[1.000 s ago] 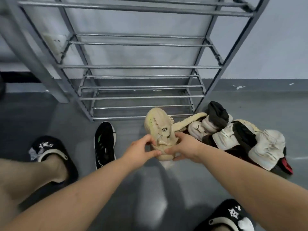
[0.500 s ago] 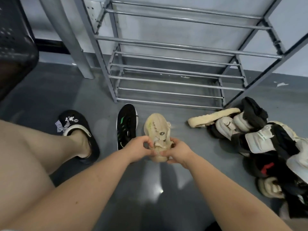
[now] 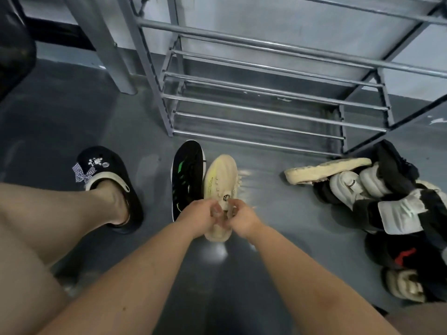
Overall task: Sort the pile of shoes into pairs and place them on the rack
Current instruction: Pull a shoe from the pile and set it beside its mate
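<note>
A beige knit sneaker [image 3: 221,180] lies sole-down on the grey floor, toe toward the rack, right beside a black sneaker with green marks [image 3: 187,175]. My left hand [image 3: 199,215] and my right hand [image 3: 242,217] both pinch the beige sneaker's collar near the heel; the fingers are blurred. The shoe pile [image 3: 391,209] lies at the right, with a second beige sneaker [image 3: 326,169] on its side at the pile's near-left edge. The grey metal rack [image 3: 256,110] stands behind, with no shoes on the shelves that show.
My left foot in a black clog with a checked bow [image 3: 108,187] rests on the floor left of the black sneaker. A grey post [image 3: 108,52] stands left of the rack. A dark object [image 3: 12,49] fills the upper left corner.
The beige sneaker has gone from held up near the pile to lying on the floor beside the black sneaker. The view has shifted left and down; both hands stay on the shoe.
</note>
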